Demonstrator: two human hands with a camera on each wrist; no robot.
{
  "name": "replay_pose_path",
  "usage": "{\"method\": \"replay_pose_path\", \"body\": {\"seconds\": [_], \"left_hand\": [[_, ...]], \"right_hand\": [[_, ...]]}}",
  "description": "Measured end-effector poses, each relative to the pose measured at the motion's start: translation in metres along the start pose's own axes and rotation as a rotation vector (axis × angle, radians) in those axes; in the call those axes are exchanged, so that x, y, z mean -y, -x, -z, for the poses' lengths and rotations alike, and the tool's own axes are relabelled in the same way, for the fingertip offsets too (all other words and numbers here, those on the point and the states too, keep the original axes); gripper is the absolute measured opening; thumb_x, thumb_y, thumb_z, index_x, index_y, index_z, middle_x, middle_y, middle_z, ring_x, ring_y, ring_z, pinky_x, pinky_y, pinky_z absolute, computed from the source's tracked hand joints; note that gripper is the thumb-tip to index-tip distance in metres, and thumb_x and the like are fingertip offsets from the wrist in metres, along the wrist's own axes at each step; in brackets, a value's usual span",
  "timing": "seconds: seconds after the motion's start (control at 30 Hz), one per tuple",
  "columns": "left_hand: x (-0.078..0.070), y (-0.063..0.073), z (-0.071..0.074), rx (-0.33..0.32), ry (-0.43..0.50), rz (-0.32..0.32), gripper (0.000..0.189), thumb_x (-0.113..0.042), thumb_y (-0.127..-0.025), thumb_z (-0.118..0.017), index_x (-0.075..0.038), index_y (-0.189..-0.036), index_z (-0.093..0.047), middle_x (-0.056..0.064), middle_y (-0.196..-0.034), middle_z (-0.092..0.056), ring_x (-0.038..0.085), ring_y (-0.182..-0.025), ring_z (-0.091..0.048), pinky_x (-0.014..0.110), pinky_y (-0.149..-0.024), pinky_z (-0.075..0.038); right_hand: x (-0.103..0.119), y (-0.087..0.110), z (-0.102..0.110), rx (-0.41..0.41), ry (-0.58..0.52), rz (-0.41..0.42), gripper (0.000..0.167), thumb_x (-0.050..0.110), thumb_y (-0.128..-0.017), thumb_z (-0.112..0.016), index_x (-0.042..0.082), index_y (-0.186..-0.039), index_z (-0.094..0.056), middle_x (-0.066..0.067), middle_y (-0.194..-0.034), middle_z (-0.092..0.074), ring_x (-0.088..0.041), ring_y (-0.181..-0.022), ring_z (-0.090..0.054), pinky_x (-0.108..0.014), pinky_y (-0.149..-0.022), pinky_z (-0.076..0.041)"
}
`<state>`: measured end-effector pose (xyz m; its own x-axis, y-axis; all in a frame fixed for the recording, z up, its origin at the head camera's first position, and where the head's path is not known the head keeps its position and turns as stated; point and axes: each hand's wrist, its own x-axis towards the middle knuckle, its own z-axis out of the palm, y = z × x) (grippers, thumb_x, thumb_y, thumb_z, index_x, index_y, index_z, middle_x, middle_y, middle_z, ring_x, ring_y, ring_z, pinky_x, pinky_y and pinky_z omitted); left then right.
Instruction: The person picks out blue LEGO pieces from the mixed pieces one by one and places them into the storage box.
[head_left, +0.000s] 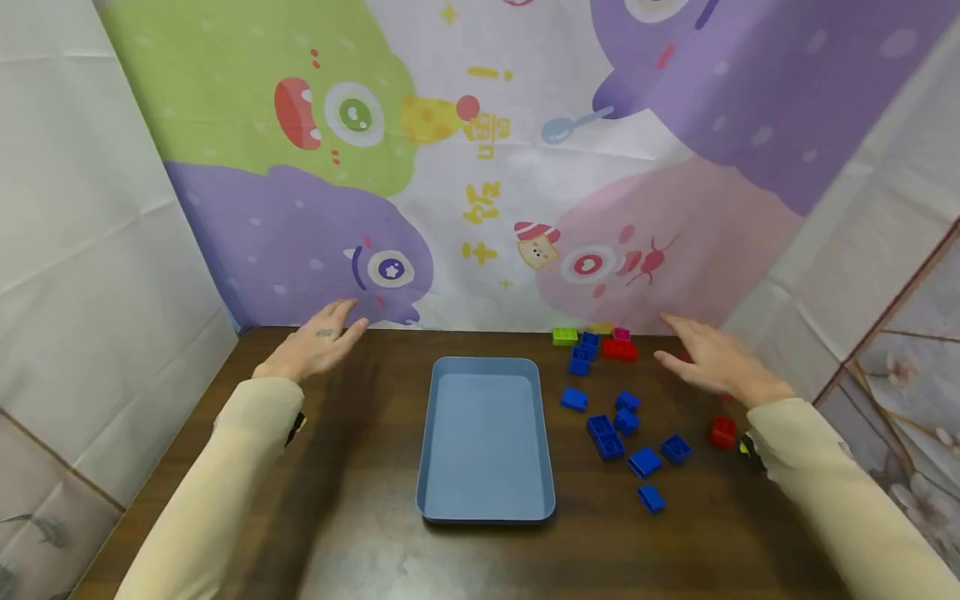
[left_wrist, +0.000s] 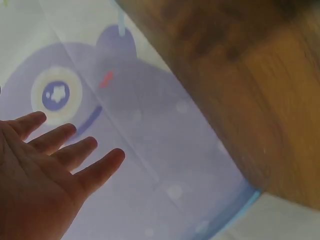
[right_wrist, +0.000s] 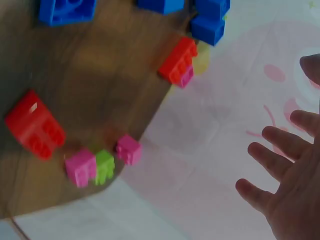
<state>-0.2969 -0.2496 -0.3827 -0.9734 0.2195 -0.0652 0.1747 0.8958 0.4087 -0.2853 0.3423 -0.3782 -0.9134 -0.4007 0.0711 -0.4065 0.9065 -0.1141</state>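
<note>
My left hand point(head_left: 311, 343) is held above the back left of the dark wooden table, fingers straight and nothing in its grasp. On the right, my other hand point(head_left: 718, 362) hovers over the table's back right part with spread fingers, also holding nothing. Between the two arms lies a shallow blue-grey tray point(head_left: 486, 442). Several blue toy bricks point(head_left: 605, 437) are scattered to its right. A red brick point(head_left: 619, 350) and a lime green brick point(head_left: 565, 337) sit along the back edge. Below the right hand, the right wrist view shows another red brick point(right_wrist: 35, 125) and a pink brick point(right_wrist: 81, 168).
A cartoon-printed cloth point(head_left: 480, 167) hangs directly behind the table's back edge. Pale cloth walls point(head_left: 75, 208) stand at both sides. A small green brick point(right_wrist: 104, 166) touches the pink one near the table corner.
</note>
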Motion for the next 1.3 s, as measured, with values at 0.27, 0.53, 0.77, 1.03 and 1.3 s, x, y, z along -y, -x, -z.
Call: {"method": "replay_pose_path", "body": {"seconds": [0.27,0.53,0.77,1.03,1.3], "left_hand": [[-0.01,-0.012,-0.04,0.024,0.056,-0.036,0.077,-0.06,-0.107,-0.026,-0.008,-0.164,-0.017,0.022,-0.168,-0.017,0.046,-0.154,-0.017,0.067,-0.12,-0.019],[-0.027,-0.018,-0.079,0.105,0.234,-0.076,0.067,-0.046,-0.108,-0.043,-0.009,-0.161,-0.024,0.025,-0.16,-0.034,0.045,-0.141,-0.042,0.061,-0.112,-0.038],[-0.037,-0.015,-0.104,0.282,0.59,-0.045,0.075,-0.023,-0.103,-0.06,-0.006,-0.162,-0.017,0.034,-0.152,-0.039,0.033,-0.086,-0.071,0.04,-0.069,-0.062],[-0.045,-0.008,-0.118,0.385,0.754,-0.028,0.082,-0.001,-0.096,-0.062,-0.003,-0.162,-0.014,0.033,-0.155,-0.034,0.028,-0.086,-0.072,0.042,-0.075,-0.063],[-0.046,-0.007,-0.125,0.396,0.753,-0.026,0.082,0.0,-0.097,-0.061,-0.002,-0.163,-0.012,0.033,-0.158,-0.031,0.027,-0.09,-0.071,0.041,-0.077,-0.062]], "right_hand": [[0.016,-0.029,-0.043,-0.008,-0.082,0.04,0.074,0.046,-0.104,-0.054,-0.001,-0.157,-0.032,-0.028,-0.157,-0.04,-0.05,-0.141,-0.042,-0.064,-0.115,-0.032],[0.04,-0.046,-0.074,0.001,-0.162,0.042,0.07,0.038,-0.103,-0.058,0.003,-0.158,-0.033,-0.027,-0.157,-0.041,-0.05,-0.142,-0.041,-0.067,-0.115,-0.03],[0.058,-0.052,-0.094,0.048,-0.202,0.071,0.07,0.039,-0.102,-0.06,0.004,-0.157,-0.036,-0.024,-0.156,-0.044,-0.045,-0.142,-0.043,-0.064,-0.116,-0.032],[0.061,-0.07,-0.107,0.039,-0.167,0.0,0.062,0.03,-0.1,-0.062,0.002,-0.152,-0.042,-0.025,-0.15,-0.049,-0.044,-0.138,-0.047,-0.063,-0.114,-0.035],[0.054,-0.075,-0.116,-0.059,-0.124,-0.057,0.039,0.016,-0.097,-0.068,-0.002,-0.13,-0.064,-0.019,-0.123,-0.059,-0.035,-0.108,-0.058,-0.052,-0.094,-0.053]]}}
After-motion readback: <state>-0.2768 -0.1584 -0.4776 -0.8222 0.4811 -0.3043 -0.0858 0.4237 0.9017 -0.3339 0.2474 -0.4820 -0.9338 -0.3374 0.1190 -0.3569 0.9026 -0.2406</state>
